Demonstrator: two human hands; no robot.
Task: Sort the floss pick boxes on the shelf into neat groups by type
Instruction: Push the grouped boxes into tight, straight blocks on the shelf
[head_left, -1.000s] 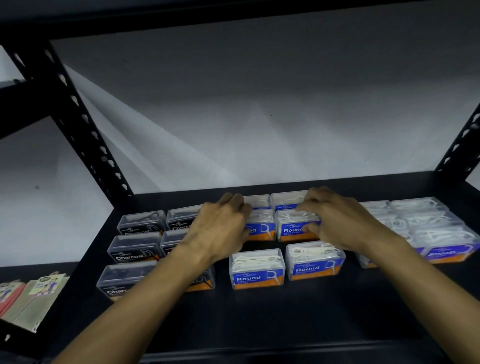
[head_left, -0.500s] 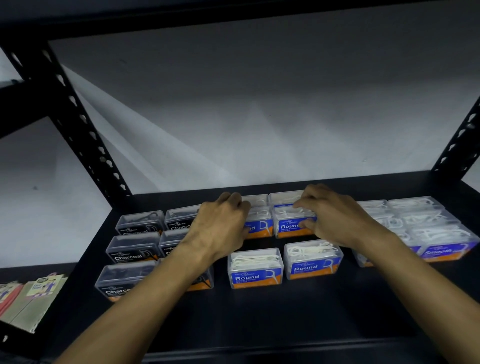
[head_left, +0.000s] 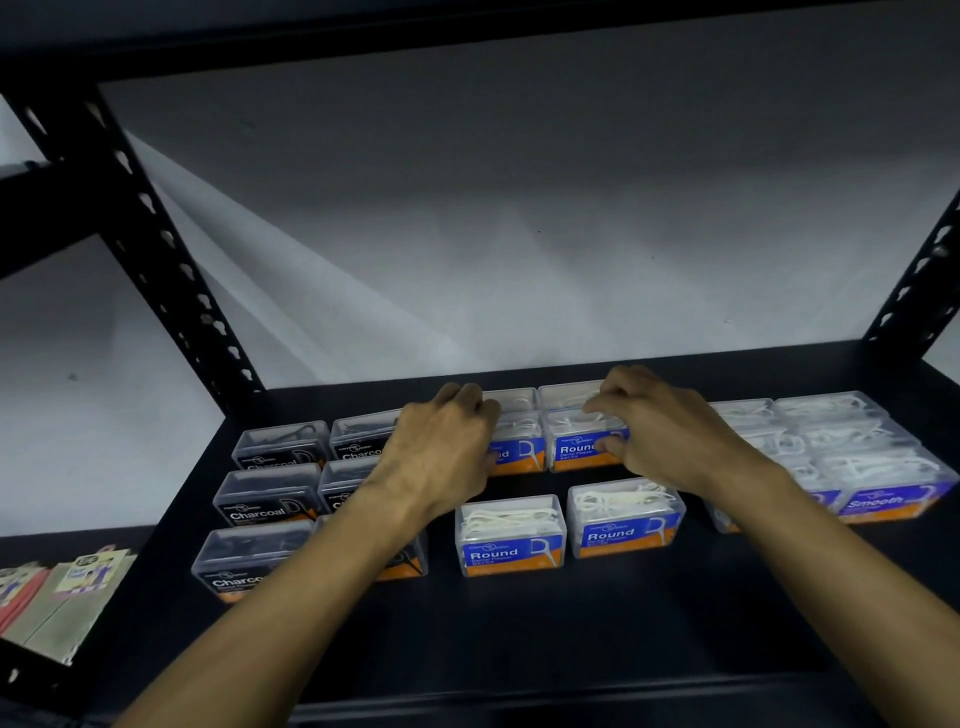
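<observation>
— So, what do the boxes look like from where you stand?

— Small clear tubs with printed fronts, all on the dark shelf (head_left: 571, 649). Charcoal boxes (head_left: 267, 499) on the left, black labels, dark picks inside, in two columns. Round boxes (head_left: 511, 535) in the middle, blue and orange labels, white picks showing through the lids. Smooth boxes (head_left: 883, 478) on the right, same blue and orange, packed tight together.

— And the hands?

— Both are in the middle group, at the second row back. The left hand (head_left: 441, 457) lies knuckles-up over the left box (head_left: 519, 441) of that row, fingers curled down over its far side; its wrist covers part of the inner Charcoal column. I can't tell whether it truly grips. The right hand (head_left: 660, 431) pinches the right box (head_left: 582, 441) of the row, fingertips on the lid, thumb against the label under the word Round.

— Are those two boxes touching?

— Side by side, edges meeting. Two more sit just behind them, and two stand nearer the front edge, a gap apart from the held row.

— Anything else?

— Some coloured card packs (head_left: 62, 587) on a lower shelf at far left.
</observation>
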